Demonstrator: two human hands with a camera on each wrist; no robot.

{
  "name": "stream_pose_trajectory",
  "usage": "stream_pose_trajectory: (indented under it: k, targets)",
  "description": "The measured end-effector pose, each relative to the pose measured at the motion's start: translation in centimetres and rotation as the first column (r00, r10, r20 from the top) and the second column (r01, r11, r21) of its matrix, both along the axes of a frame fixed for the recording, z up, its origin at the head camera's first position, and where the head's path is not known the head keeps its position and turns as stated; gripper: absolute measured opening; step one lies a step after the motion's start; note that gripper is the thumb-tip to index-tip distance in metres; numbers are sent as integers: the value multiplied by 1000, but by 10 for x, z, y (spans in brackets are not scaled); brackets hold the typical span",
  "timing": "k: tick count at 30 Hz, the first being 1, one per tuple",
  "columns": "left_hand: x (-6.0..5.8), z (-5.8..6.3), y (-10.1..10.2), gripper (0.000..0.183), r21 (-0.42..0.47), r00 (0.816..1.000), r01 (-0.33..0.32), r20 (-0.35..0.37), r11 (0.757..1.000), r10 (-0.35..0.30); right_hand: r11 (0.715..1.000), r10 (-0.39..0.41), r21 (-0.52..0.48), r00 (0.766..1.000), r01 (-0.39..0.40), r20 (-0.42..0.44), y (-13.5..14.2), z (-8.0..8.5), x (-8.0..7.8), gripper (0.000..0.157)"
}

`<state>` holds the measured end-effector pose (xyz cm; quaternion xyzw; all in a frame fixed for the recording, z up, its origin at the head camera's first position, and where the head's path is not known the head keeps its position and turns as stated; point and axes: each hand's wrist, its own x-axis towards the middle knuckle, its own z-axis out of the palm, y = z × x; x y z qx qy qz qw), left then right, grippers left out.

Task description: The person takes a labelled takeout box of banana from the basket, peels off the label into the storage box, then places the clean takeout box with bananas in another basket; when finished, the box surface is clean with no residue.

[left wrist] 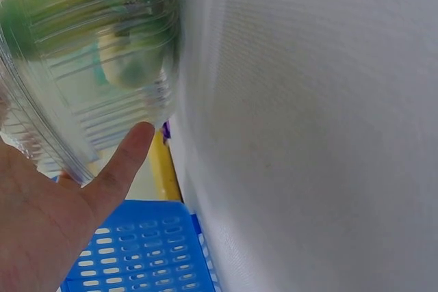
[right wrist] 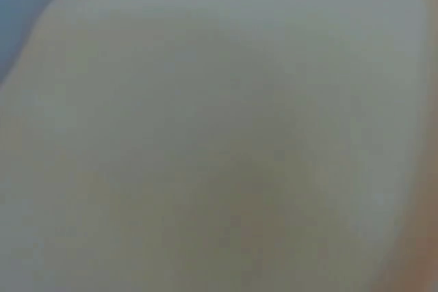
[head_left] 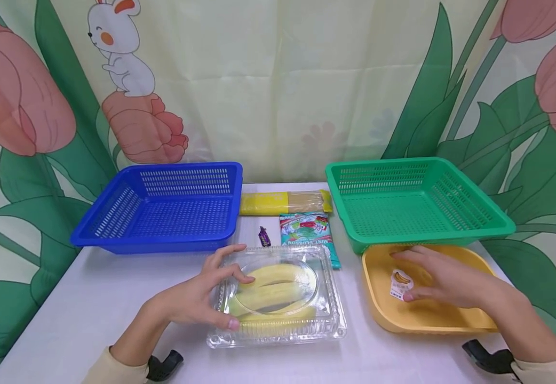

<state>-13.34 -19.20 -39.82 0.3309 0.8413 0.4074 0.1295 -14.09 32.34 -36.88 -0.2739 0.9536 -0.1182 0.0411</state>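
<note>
A clear plastic clamshell box (head_left: pixel 328 314) with bananas (head_left: pixel 278 290) inside lies at the front middle of the table. My left hand (head_left: pixel 193 293) rests at its left end, fingers spread over the lid and thumb near the front edge. In the left wrist view, one straight finger (left wrist: pixel 123 162) lies along the box's ribbed side. My right hand (head_left: pixel 451 274) reaches over a yellow tray (head_left: pixel 379 314), fingers spread. Its thumb tip is beside a small label with a banana picture (head_left: pixel 401 284); whether it touches cannot be told. The right wrist view is a blur.
A blue basket (head_left: pixel 182 213) stands at back left, a green basket (head_left: pixel 403 208) behind the yellow tray. Between them lie a yellow-and-clear packet of noodles (head_left: pixel 285 202), a teal Mint Blossom candy bag (head_left: pixel 307 229) and a small purple-wrapped candy (head_left: pixel 264 237). A printed curtain hangs behind.
</note>
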Motion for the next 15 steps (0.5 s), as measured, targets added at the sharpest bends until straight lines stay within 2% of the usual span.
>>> stream_pose_trajectory:
  k: [10,15]
  targets:
    - [-2,1,0,57,-4,1000,-4,11,1000,4,999,15,-33,999,-16,-47,-19,21,15,74]
    - [-2,-2,0,58,-1,1000,1,-3,1000,-1,995,61,-78,993,-69,-103,-34,27,21,68]
